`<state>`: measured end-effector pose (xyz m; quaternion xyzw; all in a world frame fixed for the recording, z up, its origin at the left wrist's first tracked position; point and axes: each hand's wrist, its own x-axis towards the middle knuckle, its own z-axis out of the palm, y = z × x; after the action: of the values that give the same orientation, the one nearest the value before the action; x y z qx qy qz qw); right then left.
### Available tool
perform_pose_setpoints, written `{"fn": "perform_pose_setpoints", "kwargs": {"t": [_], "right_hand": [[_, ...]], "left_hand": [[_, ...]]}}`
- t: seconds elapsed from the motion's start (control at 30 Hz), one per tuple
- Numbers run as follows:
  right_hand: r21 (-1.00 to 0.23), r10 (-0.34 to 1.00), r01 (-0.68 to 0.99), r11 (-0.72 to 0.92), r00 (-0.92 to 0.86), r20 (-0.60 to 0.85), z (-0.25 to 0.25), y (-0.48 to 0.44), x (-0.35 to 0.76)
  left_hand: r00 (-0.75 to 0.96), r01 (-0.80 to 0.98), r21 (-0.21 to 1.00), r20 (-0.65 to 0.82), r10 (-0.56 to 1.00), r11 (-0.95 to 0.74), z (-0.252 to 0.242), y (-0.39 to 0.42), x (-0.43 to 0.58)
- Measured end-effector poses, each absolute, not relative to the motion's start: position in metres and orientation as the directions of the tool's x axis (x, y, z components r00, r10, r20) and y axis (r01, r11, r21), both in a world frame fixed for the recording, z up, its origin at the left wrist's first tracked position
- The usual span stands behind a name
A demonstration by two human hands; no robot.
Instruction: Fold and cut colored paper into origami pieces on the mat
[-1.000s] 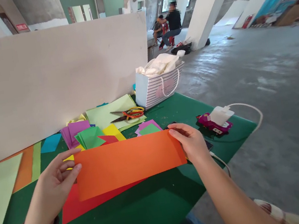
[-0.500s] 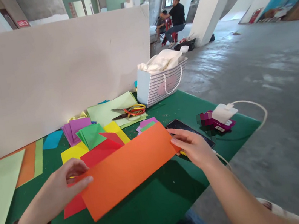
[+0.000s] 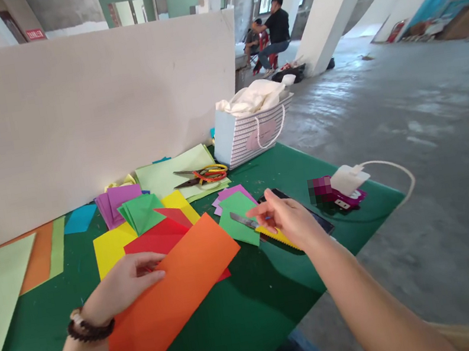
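My left hand (image 3: 132,279) pinches an orange paper strip (image 3: 174,299) by its upper edge, thumb on top and fingers behind. The strip slants over red paper (image 3: 155,236). My right hand (image 3: 284,218) is off the strip, fingers loosely bent and apart, just over a knife with a grey blade and yellow handle (image 3: 277,238). Whether the fingertips touch the knife is hard to see. Beside the blade lies green paper (image 3: 235,217), with purple pieces (image 3: 241,191) behind it. A dark phone (image 3: 321,221) is partly hidden under my right hand.
Folded green (image 3: 142,212), purple (image 3: 124,200) and yellow papers (image 3: 113,243) lie at the back of the green table (image 3: 242,330). Scissors (image 3: 205,174) rest on pale green sheets. A striped bag (image 3: 254,130) and a charger (image 3: 349,178) stand right. A white board (image 3: 94,115) rises behind.
My right hand has let go of the orange strip and moved over the knife. My left hand has shifted right, and the strip has swung down to the left, uncovering green paper.
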<state>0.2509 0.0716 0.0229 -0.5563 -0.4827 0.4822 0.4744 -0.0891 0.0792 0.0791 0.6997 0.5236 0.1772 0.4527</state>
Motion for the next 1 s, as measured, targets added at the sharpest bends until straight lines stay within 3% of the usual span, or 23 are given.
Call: {"fn": "perform_pose_setpoints", "kwargs": {"t": [0.13,0.2,0.27,0.33,0.4,0.47,0.63,0.73,0.87,0.93,1.0], "right_hand": [[-0.936,0.989,0.332,-0.115,-0.052,-0.14,0.021,0.065,0.263],[-0.921,0.997,0.384,-0.072,0.008,-0.074,0.018,0.06,0.27],[-0.841,0.996,0.541,0.019,0.063,0.063,0.012,0.052,0.279],[-0.586,0.972,0.801,0.123,0.021,0.234,0.003,0.045,0.289],[-0.308,0.966,0.937,0.168,-0.093,0.243,-0.009,0.038,0.296],[-0.239,0.968,0.954,0.181,-0.129,0.217,-0.02,0.034,0.299],[-0.256,0.968,0.947,0.196,-0.144,0.207,-0.023,0.027,0.3],[-0.418,0.978,0.893,0.168,-0.099,0.181,-0.01,0.016,0.305],[-0.745,0.995,0.667,-0.011,-0.068,-0.076,0.0,0.003,0.313],[-0.802,0.976,0.583,-0.13,-0.068,-0.208,-0.001,0.002,0.314],[-0.786,0.966,0.595,-0.17,-0.058,-0.252,-0.003,0.003,0.314]], "left_hand": [[0.315,0.63,0.776,-0.248,0.916,-0.007,0.082,0.081,-0.108],[0.315,0.632,0.775,-0.269,0.91,0.011,0.08,0.081,-0.109],[0.348,0.638,0.77,-0.287,0.892,-0.001,0.078,0.081,-0.106],[0.403,0.674,0.737,-0.313,0.86,-0.048,0.075,0.08,-0.099],[0.461,0.722,0.683,-0.35,0.815,-0.115,0.071,0.078,-0.092],[0.495,0.753,0.635,-0.373,0.784,-0.173,0.065,0.076,-0.086],[0.459,0.811,0.539,-0.343,0.82,-0.229,0.05,0.062,-0.074],[0.423,0.842,0.476,-0.288,0.859,-0.255,0.044,0.052,-0.069],[0.45,0.826,0.46,-0.193,0.872,-0.325,0.038,0.043,-0.067],[0.47,0.813,0.45,-0.13,0.873,-0.371,0.034,0.042,-0.067],[0.49,0.799,0.43,-0.06,0.87,-0.421,0.03,0.04,-0.067]]}}
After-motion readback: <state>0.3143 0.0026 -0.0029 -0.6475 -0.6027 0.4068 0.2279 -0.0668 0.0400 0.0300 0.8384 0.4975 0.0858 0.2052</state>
